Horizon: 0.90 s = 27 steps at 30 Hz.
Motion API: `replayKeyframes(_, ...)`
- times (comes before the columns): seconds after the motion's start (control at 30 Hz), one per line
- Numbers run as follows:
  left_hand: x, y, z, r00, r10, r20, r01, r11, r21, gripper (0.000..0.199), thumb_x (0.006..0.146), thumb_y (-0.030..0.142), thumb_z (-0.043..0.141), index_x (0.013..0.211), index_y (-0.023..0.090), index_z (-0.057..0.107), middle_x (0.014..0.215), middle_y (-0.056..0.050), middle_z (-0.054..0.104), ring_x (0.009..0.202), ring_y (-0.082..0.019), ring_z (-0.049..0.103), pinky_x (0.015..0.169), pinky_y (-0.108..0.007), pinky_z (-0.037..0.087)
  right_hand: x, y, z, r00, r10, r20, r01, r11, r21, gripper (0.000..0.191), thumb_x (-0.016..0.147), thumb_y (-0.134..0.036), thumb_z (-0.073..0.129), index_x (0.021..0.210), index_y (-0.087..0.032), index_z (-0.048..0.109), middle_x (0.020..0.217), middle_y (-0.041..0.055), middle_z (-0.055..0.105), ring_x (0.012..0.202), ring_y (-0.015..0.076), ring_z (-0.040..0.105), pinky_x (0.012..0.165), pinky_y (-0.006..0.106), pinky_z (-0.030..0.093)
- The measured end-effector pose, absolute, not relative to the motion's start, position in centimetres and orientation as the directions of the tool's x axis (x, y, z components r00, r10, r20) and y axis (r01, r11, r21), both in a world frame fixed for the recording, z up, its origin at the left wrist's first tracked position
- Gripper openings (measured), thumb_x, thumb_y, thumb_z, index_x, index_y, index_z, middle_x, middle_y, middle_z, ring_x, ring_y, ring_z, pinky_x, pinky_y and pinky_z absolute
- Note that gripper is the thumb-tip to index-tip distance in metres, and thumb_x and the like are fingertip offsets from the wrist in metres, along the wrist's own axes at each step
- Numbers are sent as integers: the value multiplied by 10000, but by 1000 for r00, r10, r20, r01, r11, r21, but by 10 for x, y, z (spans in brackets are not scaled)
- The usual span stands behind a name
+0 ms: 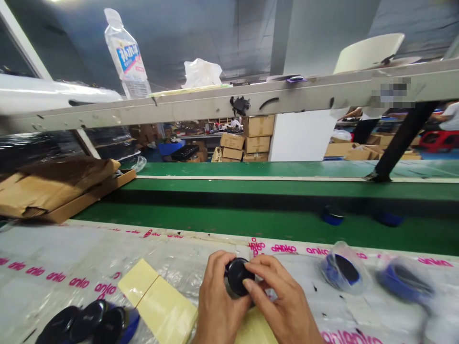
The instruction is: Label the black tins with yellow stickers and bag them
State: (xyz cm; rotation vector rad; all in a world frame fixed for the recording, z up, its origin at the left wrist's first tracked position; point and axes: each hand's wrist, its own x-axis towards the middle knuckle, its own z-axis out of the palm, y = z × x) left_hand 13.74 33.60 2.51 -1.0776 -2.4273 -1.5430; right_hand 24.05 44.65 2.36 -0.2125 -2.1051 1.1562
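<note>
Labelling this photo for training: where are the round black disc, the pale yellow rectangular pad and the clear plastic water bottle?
Round black disc [238, 276]: head view, flat face.
Pale yellow rectangular pad [165, 310]: head view, top surface.
Clear plastic water bottle [128, 56]: head view, blue label.

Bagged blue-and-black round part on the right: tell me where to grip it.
Take the blue rim of the round part through the clear bag, from above with the right hand: it lies tilted, so that rim stands proud; the loose bag may slip.
</note>
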Motion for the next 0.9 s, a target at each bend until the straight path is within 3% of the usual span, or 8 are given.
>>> replayKeyframes(0.1,137,337,20,-753,526,396,588,265,764,435,719,177,663,1135,247,559,1188,-56,600,1056,-231,638,879,-376,544,239,446,14,-698,439,566,-201,639,-743,231,986,-254,604,1206,-265,672,1166,69,597,869,163,681,724,246,635)
replayKeyframes(0.23,138,337,18,-737,542,405,608,268,747,409,744,174,640,1135,250,545,1176,-52,596,1058,-224,637,885,-368,544,241,447,9,-659,401,637,-204,719,-664,264,980,-216,609,1233,-262,671,1193,78,587,994,184,671,805,257,630)
replayKeyframes(0.67,138,334,11,-710,516,480,660,248,709,394,789,202,661,1148,277,517,1169,-40,581,1054,-210,637,868,-341,547,240,443,11,-657,403,637,-205,718,-666,201,969,-192,606,1118,-260,723,1179,81,604,1022,209,657,839,307,621)
replayKeyframes(0.9,139,333,10,-718,520,464,647,253,719,430,757,197,688,1146,282,526,1180,-36,571,1053,-209,632,857,-337,542,241,442,6,-647,437,625,-220,678,-701,114,957,-185,618,987,-241,712,1166,79,609,1007,203,671,831,281,611)
